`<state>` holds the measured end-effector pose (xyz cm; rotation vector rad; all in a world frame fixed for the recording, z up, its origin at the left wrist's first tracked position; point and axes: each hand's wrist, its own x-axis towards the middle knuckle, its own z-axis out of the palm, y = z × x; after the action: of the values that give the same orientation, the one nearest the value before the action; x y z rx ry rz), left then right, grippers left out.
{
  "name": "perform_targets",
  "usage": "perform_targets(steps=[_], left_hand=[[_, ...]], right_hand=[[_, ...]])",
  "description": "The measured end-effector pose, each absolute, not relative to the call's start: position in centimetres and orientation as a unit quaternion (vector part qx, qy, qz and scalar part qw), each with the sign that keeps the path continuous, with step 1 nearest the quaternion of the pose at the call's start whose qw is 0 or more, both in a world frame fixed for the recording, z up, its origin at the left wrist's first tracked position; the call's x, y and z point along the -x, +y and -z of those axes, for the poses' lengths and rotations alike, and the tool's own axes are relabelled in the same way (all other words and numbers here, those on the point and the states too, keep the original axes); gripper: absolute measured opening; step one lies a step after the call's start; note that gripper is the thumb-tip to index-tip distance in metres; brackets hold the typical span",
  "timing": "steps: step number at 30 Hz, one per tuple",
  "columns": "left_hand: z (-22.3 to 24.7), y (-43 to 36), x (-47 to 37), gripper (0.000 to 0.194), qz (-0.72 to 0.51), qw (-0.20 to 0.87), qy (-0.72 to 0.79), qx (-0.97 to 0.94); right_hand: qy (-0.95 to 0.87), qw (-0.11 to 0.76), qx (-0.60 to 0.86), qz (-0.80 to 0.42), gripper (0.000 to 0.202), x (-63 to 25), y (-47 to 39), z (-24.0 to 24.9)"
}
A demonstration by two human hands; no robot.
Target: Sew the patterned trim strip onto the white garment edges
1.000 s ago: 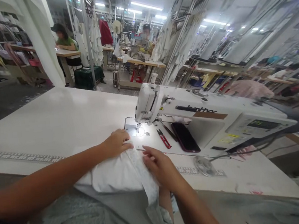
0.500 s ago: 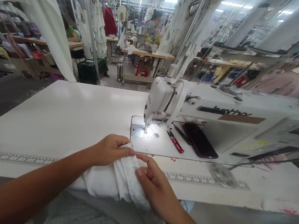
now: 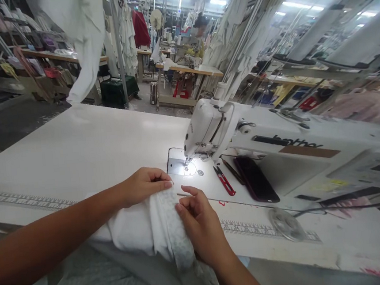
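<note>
White cloth (image 3: 134,231) with a patterned, folded band along its right side lies gathered over the table's front edge and my lap. At the top corner of that band, my left hand (image 3: 143,185) pinches the cloth between thumb and fingers. My right hand (image 3: 205,225) is at the band's right edge, its thumb and bent fingers closed on the cloth and its index finger lifted off. Beyond both hands is a white sewing machine (image 3: 205,125), its lamp lighting the needle plate (image 3: 177,166). The cloth is clear of the presser foot.
Red thread snips (image 3: 225,181), a dark slim tool (image 3: 233,172) and a phone (image 3: 255,179) lie right of the needle. A ruler strip (image 3: 25,200) runs along the front of the white table (image 3: 109,136). A clear disc (image 3: 285,223) sits at right; white fabric (image 3: 86,58) hangs at left.
My right index finger has lifted away from the cloth, and that hand has shifted slightly right. My left hand keeps its pinch. The hanging white fabric at left has swung and changed shape.
</note>
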<state>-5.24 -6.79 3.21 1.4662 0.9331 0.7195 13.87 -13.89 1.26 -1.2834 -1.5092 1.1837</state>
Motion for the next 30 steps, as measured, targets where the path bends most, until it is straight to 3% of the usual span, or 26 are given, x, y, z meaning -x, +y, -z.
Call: perform_targets(steps=[4, 7, 15, 23, 26, 30], left_hand=[[-3.3, -5.7, 4.5, 0.024, -0.312, 0.553, 0.412, -0.654], [-3.1, -4.1, 3.4, 0.024, -0.271, 0.446, 0.445, -0.728], [-0.9, -1.2, 0.4, 0.017, -0.225, 0.287, 0.448, -0.816], [0.0, -1.5, 0.2, 0.006, -0.241, 0.165, 0.45, -0.844], [-0.4, -3.5, -0.1, 0.019, -0.192, 0.111, 0.421, -0.88], [-0.3, -6.2, -0.5, 0.019, -0.141, 0.007, 0.41, -0.901]], right_hand=[[-0.595, 0.396, 0.514, -0.475, 0.032, -14.4, -13.1, -1.5], [-0.6, 0.375, 0.534, -0.463, 0.033, -14.9, -11.8, -1.8], [-0.7, 0.195, 0.614, -0.307, 0.027, -16.1, -8.2, -2.5], [-0.811, 0.113, 0.532, -0.215, 0.002, -17.1, -7.5, -3.5], [-0.885, 0.097, 0.435, -0.136, 0.02, -18.0, -8.0, -3.3], [-0.921, 0.085, 0.379, -0.037, 0.039, -18.7, -8.8, -2.4]])
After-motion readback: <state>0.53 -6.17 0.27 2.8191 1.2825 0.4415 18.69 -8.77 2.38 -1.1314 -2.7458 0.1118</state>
